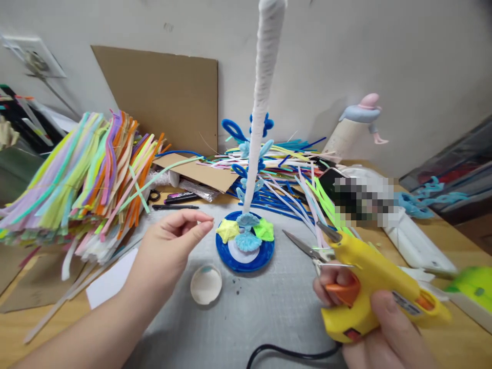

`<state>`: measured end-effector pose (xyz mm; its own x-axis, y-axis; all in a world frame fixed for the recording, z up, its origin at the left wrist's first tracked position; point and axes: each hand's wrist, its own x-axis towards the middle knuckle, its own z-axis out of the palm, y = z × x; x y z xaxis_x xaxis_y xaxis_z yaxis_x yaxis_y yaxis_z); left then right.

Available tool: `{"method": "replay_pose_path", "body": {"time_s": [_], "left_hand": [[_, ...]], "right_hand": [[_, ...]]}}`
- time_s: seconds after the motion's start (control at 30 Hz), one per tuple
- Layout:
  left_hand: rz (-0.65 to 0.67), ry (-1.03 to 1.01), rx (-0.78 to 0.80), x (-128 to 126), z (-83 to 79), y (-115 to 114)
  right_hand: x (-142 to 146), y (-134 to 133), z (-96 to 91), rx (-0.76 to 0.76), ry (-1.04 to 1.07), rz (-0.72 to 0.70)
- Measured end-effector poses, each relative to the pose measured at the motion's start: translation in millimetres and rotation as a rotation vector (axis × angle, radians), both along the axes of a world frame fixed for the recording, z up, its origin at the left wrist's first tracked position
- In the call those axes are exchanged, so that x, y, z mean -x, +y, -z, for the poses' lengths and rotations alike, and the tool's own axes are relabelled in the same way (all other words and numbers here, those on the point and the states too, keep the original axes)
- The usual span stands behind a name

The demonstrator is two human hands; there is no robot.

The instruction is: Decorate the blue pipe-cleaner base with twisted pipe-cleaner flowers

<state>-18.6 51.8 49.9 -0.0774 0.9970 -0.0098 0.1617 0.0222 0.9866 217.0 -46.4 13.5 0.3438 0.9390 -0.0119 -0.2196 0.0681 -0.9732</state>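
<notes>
My right hand [397, 320] is wrapped round a yellow hot glue gun [374, 264], fingers at its orange trigger and nozzle pointing up and left. My left hand [171, 243] is closed in a pinch just left of a pipe-cleaner craft; whatever its fingertips hold, if anything, is too small to make out. The craft has a round blue base [230, 259] and a tall white wrapped post [262, 87] with blue decorations. On the base sit a yellow star [228, 230], a green star [265, 229] and a light blue fan-shaped piece [248, 242].
A small whitish dish [206, 285] lies on the grey mat [269, 312]. Scissors [302, 243] are behind the glue gun, whose black cord [292, 353] crosses the front. Bundled pipe cleaners [77, 189] stand left; loose ones [277, 154] lie behind. Cardboard [165, 97] leans on the wall.
</notes>
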Motion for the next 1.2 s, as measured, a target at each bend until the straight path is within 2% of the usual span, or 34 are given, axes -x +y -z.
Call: {"method": "replay_pose_path", "body": {"time_s": [0.1,0.17,0.27,0.43,0.67,0.87,1.2], "left_hand": [[0.212,0.265,0.004,-11.3,2.6,7.2],[0.321,0.426,-0.052,-21.0,6.3,11.2],[0.378,0.653,-0.191,-32.8,12.9,15.8],[0.383,0.984,-0.395,-44.2,18.2,17.4],[0.398,1.059,-0.41,-53.2,20.1,19.8],[0.413,1.046,-0.381,-54.9,23.1,21.3],[0.418,1.025,-0.376,-54.5,26.9,21.0]], "right_hand": [[-3.4,-4.1,3.0,0.042,0.101,-0.047],[-5.1,-7.5,6.9,0.082,0.131,-0.082],[-5.4,-9.1,10.1,0.113,0.136,-0.1],[-4.1,-5.8,5.9,0.082,0.115,-0.093],[-2.5,-11.3,4.9,0.123,0.157,-0.117],[-2.4,-11.1,7.8,0.123,0.051,-0.123],[-0.6,-11.1,8.2,0.189,0.023,-0.107]]}}
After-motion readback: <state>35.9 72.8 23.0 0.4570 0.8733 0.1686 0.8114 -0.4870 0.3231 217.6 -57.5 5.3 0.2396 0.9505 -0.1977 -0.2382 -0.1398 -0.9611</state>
